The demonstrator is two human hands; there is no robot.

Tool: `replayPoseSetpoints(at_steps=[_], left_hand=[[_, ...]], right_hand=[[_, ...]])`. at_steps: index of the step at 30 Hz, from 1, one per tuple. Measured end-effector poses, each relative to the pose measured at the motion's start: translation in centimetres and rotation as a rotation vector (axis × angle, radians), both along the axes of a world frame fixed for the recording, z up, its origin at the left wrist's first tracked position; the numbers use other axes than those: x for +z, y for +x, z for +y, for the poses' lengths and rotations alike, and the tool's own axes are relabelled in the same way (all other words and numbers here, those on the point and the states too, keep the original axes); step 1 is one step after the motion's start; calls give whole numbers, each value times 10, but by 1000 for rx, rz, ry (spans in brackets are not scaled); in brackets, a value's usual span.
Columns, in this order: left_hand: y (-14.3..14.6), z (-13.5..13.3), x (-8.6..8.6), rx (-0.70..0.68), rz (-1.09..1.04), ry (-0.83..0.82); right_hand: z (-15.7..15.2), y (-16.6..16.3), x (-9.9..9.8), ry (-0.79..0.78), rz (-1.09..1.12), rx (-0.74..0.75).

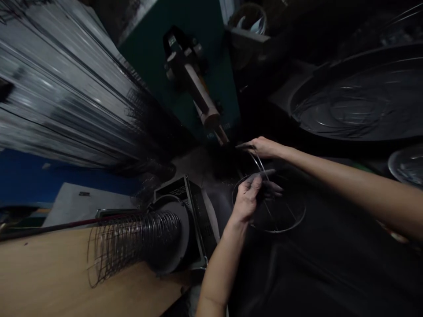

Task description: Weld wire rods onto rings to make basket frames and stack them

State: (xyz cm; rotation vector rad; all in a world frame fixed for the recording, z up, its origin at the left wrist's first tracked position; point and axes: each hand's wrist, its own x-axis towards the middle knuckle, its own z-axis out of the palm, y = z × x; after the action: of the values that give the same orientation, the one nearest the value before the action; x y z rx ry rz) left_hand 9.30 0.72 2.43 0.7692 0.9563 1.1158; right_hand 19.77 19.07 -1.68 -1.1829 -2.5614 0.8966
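My left hand [248,197] is closed around the rim of a thin wire ring [291,224] that has cross wires running through it. My right hand [262,147] reaches forward from the right and pinches a thin wire [259,162] at the far side of the ring, just under the copper-tipped arm of a welding machine [205,103]. The ring hangs over a dark surface and is dim, so its far edge is hard to make out.
A stack of wire rings [132,240] lies on its side against a grey round holder on the wooden bench [49,277] at lower left. Bundles of straight wires [66,88] fill the upper left. Large round dark trays [357,97] sit upper right.
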Motion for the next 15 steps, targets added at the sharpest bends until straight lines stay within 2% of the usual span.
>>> replayPoseSetpoints(at_steps=[2, 4, 7, 10, 13, 15], left_hand=[[1, 2, 1, -25, -1, -11], [-4, 4, 3, -57, 91, 1], [-19, 4, 7, -59, 285, 83], [-34, 1, 10, -53, 331, 182], [-42, -3, 8, -44, 287, 230], [-45, -7, 6, -30, 310, 224]], right_hand=[[-6, 3, 5, 1, 18, 3], [-13, 7, 9, 26, -17, -51], [-22, 9, 10, 71, -33, -166], [-33, 8, 12, 57, 31, -227], [-58, 14, 22, 16, 92, -322], [-89, 25, 32, -56, 156, -348]])
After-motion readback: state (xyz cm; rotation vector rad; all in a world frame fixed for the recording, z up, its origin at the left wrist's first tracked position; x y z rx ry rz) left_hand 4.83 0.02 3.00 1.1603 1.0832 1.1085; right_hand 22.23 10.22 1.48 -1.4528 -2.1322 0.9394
